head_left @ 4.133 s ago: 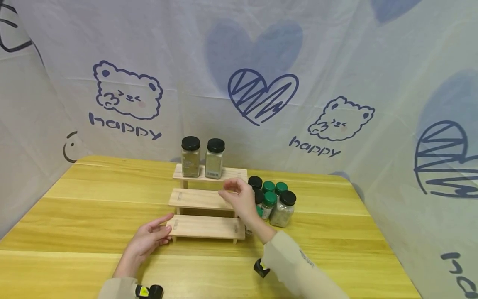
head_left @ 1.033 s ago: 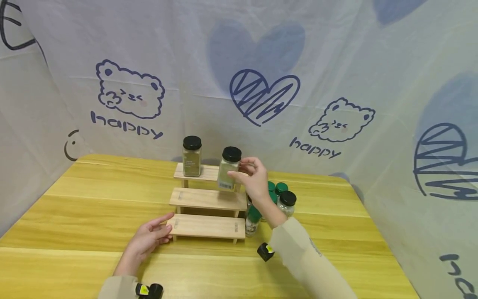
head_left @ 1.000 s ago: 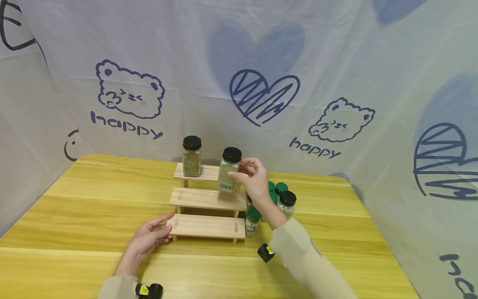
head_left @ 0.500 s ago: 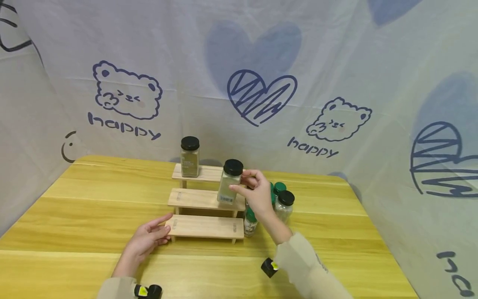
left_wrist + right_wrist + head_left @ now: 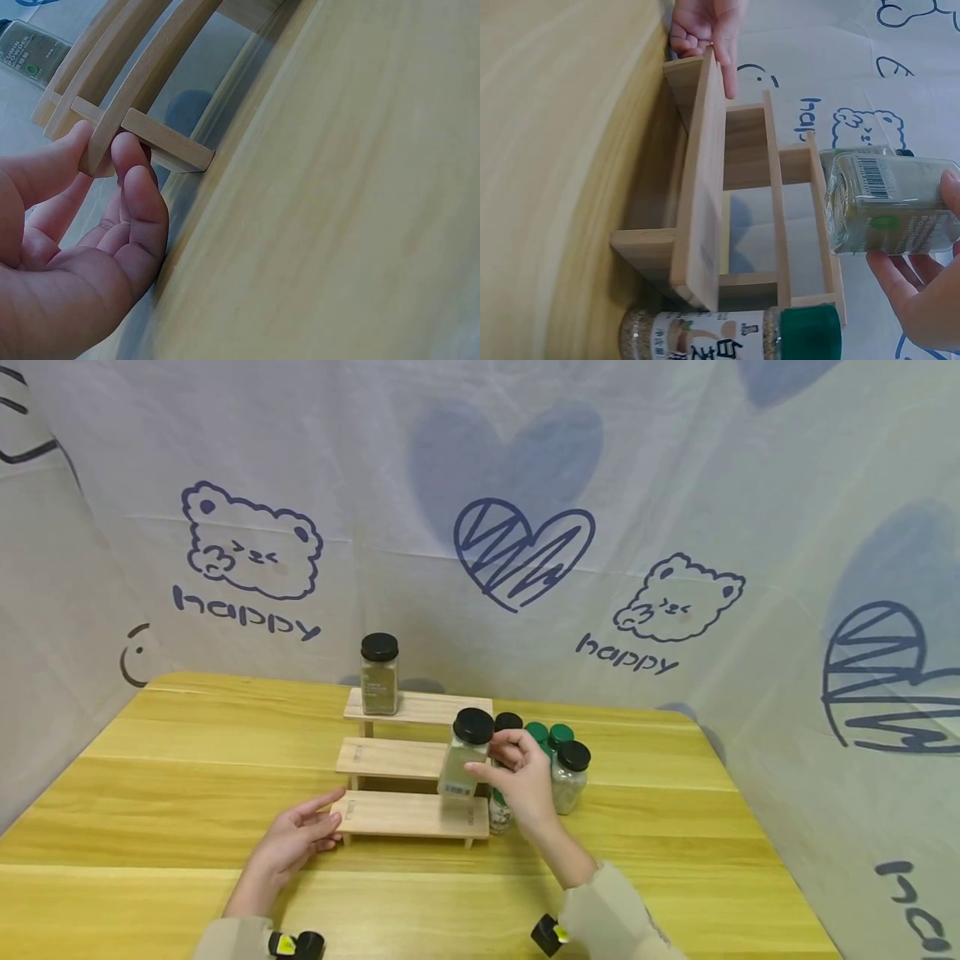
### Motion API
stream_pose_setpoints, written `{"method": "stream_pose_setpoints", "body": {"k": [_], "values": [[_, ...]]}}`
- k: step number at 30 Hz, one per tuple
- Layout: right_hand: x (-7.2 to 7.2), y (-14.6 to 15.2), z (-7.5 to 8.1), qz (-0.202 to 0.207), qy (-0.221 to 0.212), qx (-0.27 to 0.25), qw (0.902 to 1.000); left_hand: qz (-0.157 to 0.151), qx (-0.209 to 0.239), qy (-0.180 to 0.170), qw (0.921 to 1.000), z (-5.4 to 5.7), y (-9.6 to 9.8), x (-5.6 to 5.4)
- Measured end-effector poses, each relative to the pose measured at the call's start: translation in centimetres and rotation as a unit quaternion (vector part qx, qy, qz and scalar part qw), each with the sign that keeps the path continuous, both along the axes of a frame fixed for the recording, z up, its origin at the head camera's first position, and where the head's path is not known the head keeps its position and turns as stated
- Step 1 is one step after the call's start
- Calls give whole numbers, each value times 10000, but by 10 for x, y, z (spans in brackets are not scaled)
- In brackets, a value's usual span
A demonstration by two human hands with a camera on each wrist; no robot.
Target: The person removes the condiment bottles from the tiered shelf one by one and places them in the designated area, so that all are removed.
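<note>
My right hand pinches a square glass spice jar with a black lid, thumb in front and fingers behind. The jar tilts slightly above the lower steps of a three-tier wooden rack. In the right wrist view, the jar shows a barcode and pale powder inside. My left hand grips the left end of the lowest step; in the left wrist view, thumb and curled fingers close on that board. A second black-lidded spice jar stands upright on the top step's left end.
Right of the rack stand several jars on the wooden table: green-capped ones and a larger black-lidded jar. One green-capped bottle sits close against the rack's right end. A printed cloth hangs behind the table.
My right hand took the right-hand jar off the top step and brought it down and toward me, over the lower steps. The left hand stays on the rack.
</note>
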State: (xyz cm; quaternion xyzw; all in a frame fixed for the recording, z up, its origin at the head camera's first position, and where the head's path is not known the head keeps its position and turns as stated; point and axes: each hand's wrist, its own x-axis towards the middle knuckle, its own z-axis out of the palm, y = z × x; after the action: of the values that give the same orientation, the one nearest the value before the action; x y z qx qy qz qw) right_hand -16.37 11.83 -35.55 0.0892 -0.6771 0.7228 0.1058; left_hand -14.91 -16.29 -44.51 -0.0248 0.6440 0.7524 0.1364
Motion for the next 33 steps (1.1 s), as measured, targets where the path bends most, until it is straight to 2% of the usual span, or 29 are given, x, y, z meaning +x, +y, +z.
{"method": "stream_pose_setpoints", "body": {"k": [13, 22, 33], "values": [[18, 12, -7, -7, -338, -42, 9994, 1, -1, -16, 10000, 0, 0, 1], [30, 24, -15, -73, -219, 349, 9991, -1, 49, -15, 10000, 1, 0, 1], [41, 47, -26, -31, -279, 402, 9988, 9, 103, -45, 9999, -2, 0, -1]]}}
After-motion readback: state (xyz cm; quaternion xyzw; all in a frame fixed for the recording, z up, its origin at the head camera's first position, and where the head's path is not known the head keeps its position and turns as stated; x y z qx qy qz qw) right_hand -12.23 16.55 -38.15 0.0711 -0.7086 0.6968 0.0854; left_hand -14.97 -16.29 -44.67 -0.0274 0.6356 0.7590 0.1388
